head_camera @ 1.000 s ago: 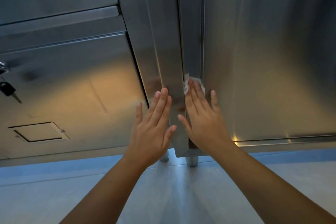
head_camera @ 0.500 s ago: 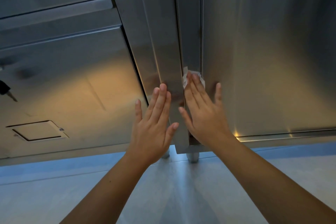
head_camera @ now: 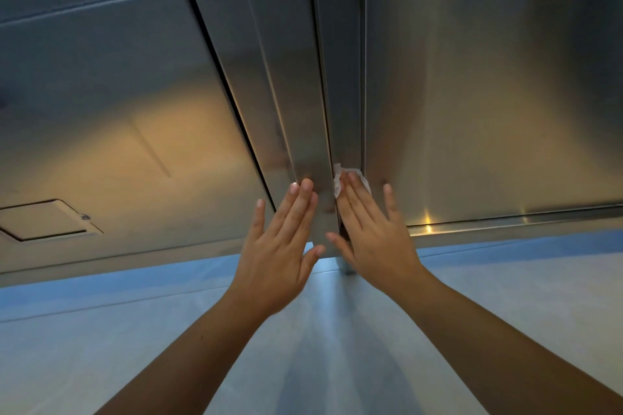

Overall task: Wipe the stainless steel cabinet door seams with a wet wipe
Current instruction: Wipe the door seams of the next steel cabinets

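The right hand (head_camera: pixel 374 239) is flat with straight fingers. It presses the wet wipe (head_camera: pixel 338 185) against the steel. The wet wipe is small, white and crumpled. Most of it hides under the fingers, and only its edges stick out past the fingertips. It sits on the seam (head_camera: pixel 325 94), the thin dark line that runs along the right side of the middle post (head_camera: pixel 286 94). It is low down, near the bottom end of the post.

The left hand (head_camera: pixel 279 246) is flat too, with relaxed, straight fingers. It holds nothing. Its fingertips touch the front of the middle post, near the bottom.

The middle post is a long, shiny grey strip. Left of the middle post is the left door (head_camera: pixel 118 118), with a warm yellow glow on it and a black gap beside the post. Far to the left of the post, low on that door, is a small square hatch (head_camera: pixel 47 219) with one screw (head_camera: pixel 86 217). Right of the middle post is the right door (head_camera: pixel 488 94), smooth and shiny. Both doors are shut, so the inside of the cabinet is hidden.

Below the middle post is a pale blue-grey floor (head_camera: pixel 337 347).
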Tool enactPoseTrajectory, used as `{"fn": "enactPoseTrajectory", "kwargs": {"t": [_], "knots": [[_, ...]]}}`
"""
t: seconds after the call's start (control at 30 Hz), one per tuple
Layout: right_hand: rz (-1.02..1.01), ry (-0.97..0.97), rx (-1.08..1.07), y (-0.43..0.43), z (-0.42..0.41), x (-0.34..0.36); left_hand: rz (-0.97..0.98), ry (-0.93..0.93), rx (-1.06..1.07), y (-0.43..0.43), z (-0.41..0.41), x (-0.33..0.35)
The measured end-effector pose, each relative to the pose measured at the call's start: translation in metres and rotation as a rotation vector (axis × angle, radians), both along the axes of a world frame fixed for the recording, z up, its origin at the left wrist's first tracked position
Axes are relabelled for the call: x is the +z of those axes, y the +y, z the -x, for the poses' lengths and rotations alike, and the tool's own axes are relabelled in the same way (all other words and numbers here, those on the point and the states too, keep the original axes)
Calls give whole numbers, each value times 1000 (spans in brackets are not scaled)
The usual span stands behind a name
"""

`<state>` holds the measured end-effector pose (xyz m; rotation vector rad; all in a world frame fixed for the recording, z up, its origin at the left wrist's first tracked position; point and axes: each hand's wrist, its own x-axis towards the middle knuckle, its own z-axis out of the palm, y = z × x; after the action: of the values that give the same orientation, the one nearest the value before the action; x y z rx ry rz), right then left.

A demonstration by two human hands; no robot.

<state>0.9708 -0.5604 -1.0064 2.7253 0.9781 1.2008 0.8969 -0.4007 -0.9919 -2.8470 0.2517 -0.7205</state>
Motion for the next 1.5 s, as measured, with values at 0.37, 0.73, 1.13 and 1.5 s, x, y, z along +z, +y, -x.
{"fn": "enactPoseTrajectory", "kwargs": {"t": [0.37, 0.73, 1.13, 1.5], "knots": [[60, 190, -34, -3, 9, -46, 70, 71, 42, -6, 1, 0], [54, 190, -34, -4, 14, -39, 64, 51, 28, -8, 2, 4], [74, 266, -19, -2, 11, -37, 51, 14, 4, -5, 0, 2], [172, 541, 12, -4, 15, -52, 87, 2, 5, -14, 4, 9]]}}
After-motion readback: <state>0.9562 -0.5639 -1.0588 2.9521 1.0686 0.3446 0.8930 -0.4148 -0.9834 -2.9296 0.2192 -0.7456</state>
